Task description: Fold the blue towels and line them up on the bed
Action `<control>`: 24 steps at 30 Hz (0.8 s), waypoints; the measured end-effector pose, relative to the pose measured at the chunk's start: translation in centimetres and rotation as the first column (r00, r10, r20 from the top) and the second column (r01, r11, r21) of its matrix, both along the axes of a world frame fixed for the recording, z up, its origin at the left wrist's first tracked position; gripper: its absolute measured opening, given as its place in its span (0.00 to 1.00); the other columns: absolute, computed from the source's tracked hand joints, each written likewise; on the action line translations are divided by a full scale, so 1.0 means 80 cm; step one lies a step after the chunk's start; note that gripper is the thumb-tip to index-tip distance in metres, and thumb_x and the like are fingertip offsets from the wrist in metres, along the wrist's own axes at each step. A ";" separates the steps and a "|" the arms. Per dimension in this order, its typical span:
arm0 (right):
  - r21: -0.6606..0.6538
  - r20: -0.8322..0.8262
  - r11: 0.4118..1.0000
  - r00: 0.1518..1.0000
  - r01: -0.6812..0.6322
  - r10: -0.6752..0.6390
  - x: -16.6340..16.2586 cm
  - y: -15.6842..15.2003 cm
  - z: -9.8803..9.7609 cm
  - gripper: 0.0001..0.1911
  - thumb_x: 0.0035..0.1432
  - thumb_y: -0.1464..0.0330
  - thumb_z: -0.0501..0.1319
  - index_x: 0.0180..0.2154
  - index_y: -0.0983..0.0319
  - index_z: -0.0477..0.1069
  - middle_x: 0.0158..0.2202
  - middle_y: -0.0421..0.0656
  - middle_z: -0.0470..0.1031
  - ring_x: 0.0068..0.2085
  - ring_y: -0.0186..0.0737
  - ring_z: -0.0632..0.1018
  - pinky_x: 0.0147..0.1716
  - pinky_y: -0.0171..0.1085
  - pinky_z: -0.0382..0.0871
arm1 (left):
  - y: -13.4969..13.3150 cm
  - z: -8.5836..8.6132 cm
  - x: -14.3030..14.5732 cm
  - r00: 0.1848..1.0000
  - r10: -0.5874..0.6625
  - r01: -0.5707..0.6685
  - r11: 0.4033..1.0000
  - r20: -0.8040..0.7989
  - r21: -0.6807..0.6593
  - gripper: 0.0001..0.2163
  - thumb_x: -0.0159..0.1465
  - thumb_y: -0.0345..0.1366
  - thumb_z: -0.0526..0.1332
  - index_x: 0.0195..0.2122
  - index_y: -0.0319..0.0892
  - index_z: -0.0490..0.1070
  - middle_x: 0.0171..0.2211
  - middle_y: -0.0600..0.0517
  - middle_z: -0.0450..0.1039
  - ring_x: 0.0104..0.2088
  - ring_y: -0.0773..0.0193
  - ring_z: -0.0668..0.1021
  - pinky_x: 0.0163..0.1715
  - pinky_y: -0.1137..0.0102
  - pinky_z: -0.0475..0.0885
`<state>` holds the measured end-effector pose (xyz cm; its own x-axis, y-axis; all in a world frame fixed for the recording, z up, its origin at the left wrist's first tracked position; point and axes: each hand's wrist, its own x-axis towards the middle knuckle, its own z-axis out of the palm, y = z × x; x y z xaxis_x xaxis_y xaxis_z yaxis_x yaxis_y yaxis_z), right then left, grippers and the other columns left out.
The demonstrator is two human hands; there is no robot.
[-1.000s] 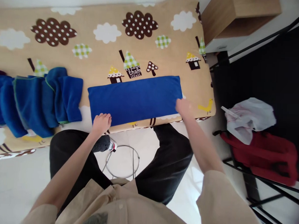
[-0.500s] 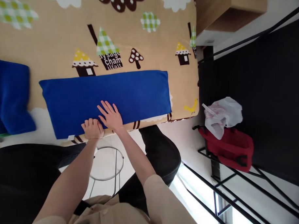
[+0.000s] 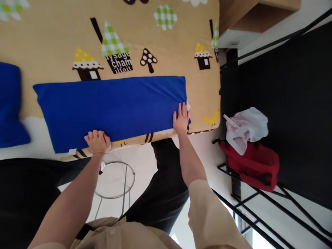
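A blue cloth [image 3: 114, 108], folded into a long strip, lies flat along the near edge of the patterned bed sheet [image 3: 163, 55]. A small white tag [image 3: 73, 151] shows at its lower left corner. My left hand [image 3: 98, 141] rests on the cloth's near edge, left of its middle, with slightly bent fingers. At the right end of the strip, my right hand [image 3: 181, 118] lies flat with its fingers apart. Small creases run from it toward the cloth's upper right corner. Neither hand lifts the fabric.
Another blue cloth [image 3: 7, 108] lies at the far left. A round metal-framed stool [image 3: 133, 179] stands below the bed edge. To the right are a red bag [image 3: 258, 166], a white plastic bag [image 3: 247, 127], black metal bars [image 3: 258, 193] and a wooden box [image 3: 240, 14].
My right hand has slid from beside the left hand to the right end of the cloth. My left hand stays on the near edge. The view has shifted slightly.
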<state>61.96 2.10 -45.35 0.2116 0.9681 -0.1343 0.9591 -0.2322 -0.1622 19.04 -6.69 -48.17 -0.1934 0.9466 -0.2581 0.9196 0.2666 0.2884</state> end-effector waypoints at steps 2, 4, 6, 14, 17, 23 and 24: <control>0.013 0.020 1.000 1.000 0.004 -0.004 0.011 -0.002 -0.006 0.34 0.75 0.61 0.41 0.78 0.62 0.51 0.80 0.50 0.47 0.80 0.47 0.51 0.77 0.58 0.45 | -0.001 0.001 0.002 1.000 0.004 -0.004 1.000 -0.021 0.003 0.13 0.61 0.39 0.56 0.40 0.37 0.75 0.44 0.32 0.72 0.53 0.33 0.71 0.54 0.40 0.60; 0.038 0.024 0.999 1.000 -0.005 0.004 0.014 -0.004 -0.013 0.34 0.74 0.63 0.42 0.77 0.62 0.52 0.79 0.51 0.50 0.79 0.47 0.53 0.77 0.58 0.46 | -0.003 0.004 0.004 0.999 0.004 -0.004 1.000 -0.052 -0.006 0.12 0.62 0.38 0.55 0.40 0.38 0.75 0.44 0.33 0.72 0.52 0.34 0.71 0.54 0.41 0.61; 0.075 0.004 0.997 1.000 -0.001 0.001 0.016 -0.007 -0.019 0.35 0.73 0.64 0.44 0.77 0.62 0.54 0.79 0.52 0.52 0.79 0.48 0.54 0.76 0.60 0.46 | -0.005 0.008 0.006 0.996 -0.002 0.000 1.000 -0.086 -0.021 0.11 0.63 0.36 0.55 0.39 0.38 0.75 0.44 0.34 0.73 0.52 0.36 0.72 0.54 0.44 0.62; 0.130 -0.063 0.990 0.997 0.054 -0.047 0.011 -0.007 -0.032 0.38 0.65 0.70 0.48 0.75 0.69 0.59 0.76 0.60 0.58 0.78 0.53 0.58 0.74 0.62 0.48 | -0.006 0.041 0.022 0.984 0.085 -0.086 0.996 -0.159 0.001 0.10 0.70 0.34 0.53 0.39 0.41 0.74 0.44 0.37 0.75 0.51 0.42 0.74 0.55 0.48 0.66; 0.110 -0.026 0.990 0.996 0.090 -0.088 0.007 -0.004 -0.034 0.38 0.63 0.72 0.48 0.74 0.71 0.60 0.75 0.60 0.58 0.78 0.49 0.56 0.75 0.57 0.45 | -0.001 0.054 0.077 0.994 0.104 -0.103 0.994 -0.046 0.032 0.12 0.71 0.35 0.52 0.41 0.42 0.76 0.46 0.36 0.76 0.52 0.42 0.75 0.56 0.44 0.68; 0.107 -0.028 0.989 0.995 0.098 -0.096 0.013 -0.003 -0.045 0.36 0.66 0.71 0.50 0.74 0.70 0.60 0.75 0.59 0.59 0.79 0.45 0.55 0.76 0.56 0.45 | 0.029 0.090 0.293 0.838 -0.512 0.479 0.856 0.191 0.193 0.24 0.75 0.38 0.51 0.71 0.47 0.68 0.76 0.47 0.56 0.77 0.51 0.56 0.73 0.50 0.61; 0.100 -0.044 0.989 0.994 0.108 -0.104 0.016 -0.003 -0.045 0.35 0.67 0.70 0.50 0.74 0.69 0.61 0.75 0.58 0.59 0.78 0.45 0.56 0.76 0.56 0.46 | 0.038 0.098 0.324 0.828 -0.536 0.501 0.839 0.167 0.213 0.25 0.76 0.37 0.49 0.73 0.49 0.65 0.78 0.51 0.53 0.79 0.54 0.52 0.74 0.51 0.59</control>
